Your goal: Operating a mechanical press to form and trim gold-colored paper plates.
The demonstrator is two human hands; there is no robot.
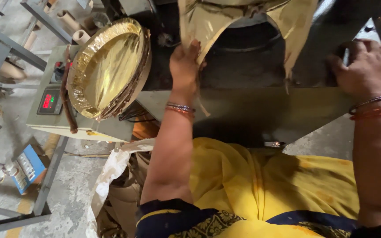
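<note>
My left hand (pixel 185 66) pinches the lower edge of a gold foil paper sheet (pixel 203 22) that hangs down from the top of a dark press machine (pixel 252 70). A second flap of the same gold sheet (pixel 294 26) hangs to the right. My right hand (pixel 367 66) rests on the machine's right side, fingers curled over a dark part; what it grips is hidden. A stack of gold foil plates (pixel 106 68) leans tilted on the control box at the left, close to my left hand.
A grey control box (pixel 49 101) with a red digital display carries the plate stack. Cardboard tubes (pixel 73 26) lie behind it. A metal frame (pixel 5 53) stands at the left, and a blue box (pixel 27 169) lies on the concrete floor. Sacking (pixel 111 176) bunches by my yellow-clothed lap.
</note>
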